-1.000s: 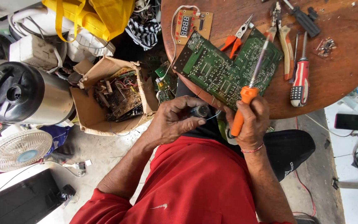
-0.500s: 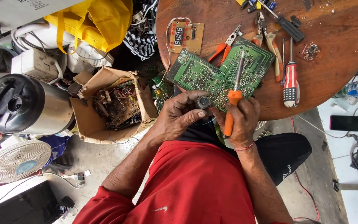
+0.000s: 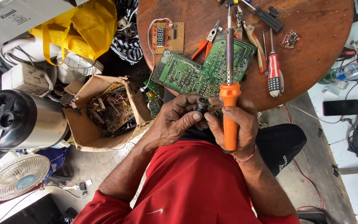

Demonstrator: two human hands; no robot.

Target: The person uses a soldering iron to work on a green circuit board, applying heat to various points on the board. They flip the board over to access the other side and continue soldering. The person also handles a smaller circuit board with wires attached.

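Where hands (image 3: 206,122) meet, part (image 3: 201,105) obscured.

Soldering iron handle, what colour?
Orange handle on the soldering iron, gripped in the right hand; the head view shows it clearly.

Both hands (image 3: 206,122) meet at center — fingers curled, gripping.

table (image 3: 311,79) right half bare wood, open reach; centre blocked by green circuit board (image 3: 199,74), pliers (image 3: 206,41), screwdriver (image 3: 274,68); left off-table jammed by cardboard box (image 3: 85,128), steel pot (image 3: 19,120)
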